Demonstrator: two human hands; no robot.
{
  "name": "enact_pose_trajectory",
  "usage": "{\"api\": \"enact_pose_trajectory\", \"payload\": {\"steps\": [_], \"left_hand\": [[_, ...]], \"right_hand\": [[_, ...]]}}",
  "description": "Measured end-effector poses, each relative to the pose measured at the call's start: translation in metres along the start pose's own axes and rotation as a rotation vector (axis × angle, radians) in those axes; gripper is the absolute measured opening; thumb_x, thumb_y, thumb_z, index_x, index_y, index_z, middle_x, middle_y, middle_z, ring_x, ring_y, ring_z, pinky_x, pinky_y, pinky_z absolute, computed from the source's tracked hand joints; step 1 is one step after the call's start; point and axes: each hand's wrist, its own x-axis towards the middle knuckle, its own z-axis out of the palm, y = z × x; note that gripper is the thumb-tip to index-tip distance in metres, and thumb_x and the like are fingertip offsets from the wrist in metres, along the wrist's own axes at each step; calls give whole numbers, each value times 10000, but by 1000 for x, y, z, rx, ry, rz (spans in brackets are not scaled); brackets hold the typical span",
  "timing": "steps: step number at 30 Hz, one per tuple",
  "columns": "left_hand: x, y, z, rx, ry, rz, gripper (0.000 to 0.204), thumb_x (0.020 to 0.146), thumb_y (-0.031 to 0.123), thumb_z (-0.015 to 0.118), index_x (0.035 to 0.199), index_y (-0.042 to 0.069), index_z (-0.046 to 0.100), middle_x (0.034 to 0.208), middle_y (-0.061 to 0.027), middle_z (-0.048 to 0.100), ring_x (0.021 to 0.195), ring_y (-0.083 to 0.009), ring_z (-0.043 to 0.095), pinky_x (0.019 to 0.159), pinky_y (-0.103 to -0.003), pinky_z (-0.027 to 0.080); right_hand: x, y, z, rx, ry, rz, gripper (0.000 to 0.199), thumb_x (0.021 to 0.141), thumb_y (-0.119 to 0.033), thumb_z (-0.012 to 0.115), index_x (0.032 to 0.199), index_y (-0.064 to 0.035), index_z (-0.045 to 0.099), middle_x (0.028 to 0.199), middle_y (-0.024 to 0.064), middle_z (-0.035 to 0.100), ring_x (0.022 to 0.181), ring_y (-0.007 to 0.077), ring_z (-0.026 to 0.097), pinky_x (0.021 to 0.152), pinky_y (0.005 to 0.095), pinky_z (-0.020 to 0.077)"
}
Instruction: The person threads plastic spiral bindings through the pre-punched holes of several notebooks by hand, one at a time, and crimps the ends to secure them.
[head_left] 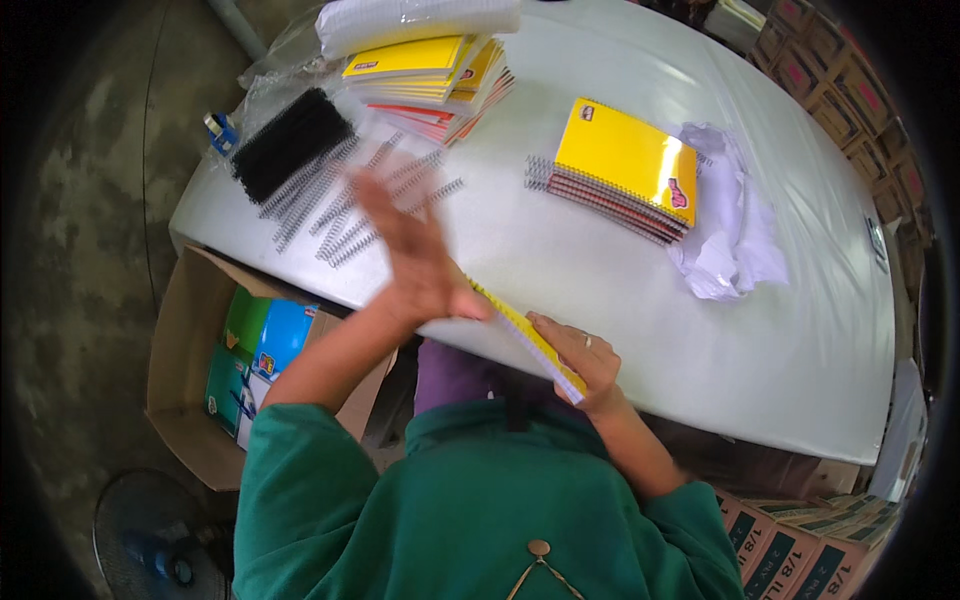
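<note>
A yellow-covered notebook (525,335) is tilted on edge at the near side of the table, its page edges toward me. My right hand (580,362) is closed round its right end. At the other end, my left hand (415,258) is raised with fingers spread, blurred by motion; its thumb is close to the notebook, and whether it touches I cannot tell. Beyond the left hand, loose spiral binding coils (345,205) lie scattered beside a bundle of black coils (292,145). To the right is a stack of yellow spiral notebooks (625,160).
Unbound yellow and red booklets (420,65) lie by a plastic-wrapped roll (415,22) at the back. Crumpled white paper (728,235) touches the notebook stack. A blue tape dispenser (220,132) is at the left edge. Below stand an open carton (180,370) and a fan (160,550).
</note>
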Motion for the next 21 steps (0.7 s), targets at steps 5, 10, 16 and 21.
{"api": "enact_pose_trajectory", "payload": {"steps": [5,10,16,21], "left_hand": [[-42,-2,21,-345,28,247,1056,686,787,335,1340,-40,278,1385,-331,172,1290,-455,144,972,-641,110],[-73,17,27,-288,2,223,1081,739,814,180,1393,-45,130,1433,-287,128,1335,-454,4,1039,-598,-23],[-3,-5,5,-167,257,176,1088,712,816,264,1389,-31,165,1439,-257,103,1317,-435,45,1030,-602,-11],[-116,33,26,-629,-416,104,1184,590,846,456,1373,-16,245,1488,-127,149,1359,-321,128,1052,-577,-39]], "right_hand": [[0,14,-7,-20,56,-6,404,700,55,609,1102,68,578,987,214,638,785,266,663,655,295,533],[3,7,2,2,28,-44,328,752,-6,551,1068,74,589,950,209,649,743,256,668,640,296,533],[-1,15,-2,75,34,-63,446,706,54,602,1148,58,546,983,205,635,792,285,655,676,321,535],[-3,18,-7,33,61,12,437,713,43,605,1145,55,546,1009,201,629,836,279,651,693,319,535]]}}
